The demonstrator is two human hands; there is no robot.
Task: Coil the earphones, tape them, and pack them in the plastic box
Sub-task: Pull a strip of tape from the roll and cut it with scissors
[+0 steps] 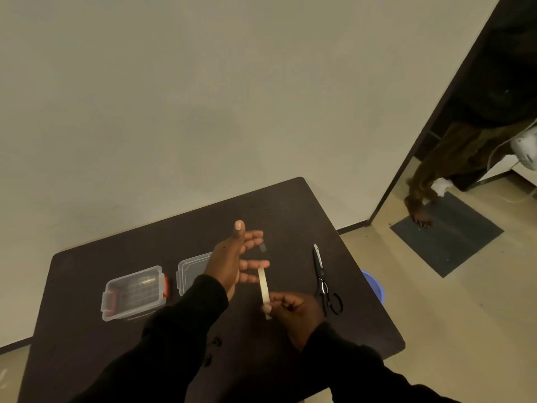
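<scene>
At frame centre the right hand (286,308) pinches a tape strip (264,289); its top end touches the fingers of the left hand (235,257) — open, holding nothing. Earphones aren't discernible. Left on the worktop (87,359), the box (133,292) sits empty, lid (190,271) off — packing remains. Scissors (324,280) lie right.

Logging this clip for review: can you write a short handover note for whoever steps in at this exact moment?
Left hand: open, fingers spread, touching the top of the tape strip.
Right hand: pinching the strip's lower end.
Plastic box: open on the table, left; its lid lies beside it, partly hidden by the left hand.
Scissors: lying shut on the table, right.
Earphones: not clearly visible.
Done: a tape strip is ready.
Left: tape the coil, pack it, close the box.
</scene>
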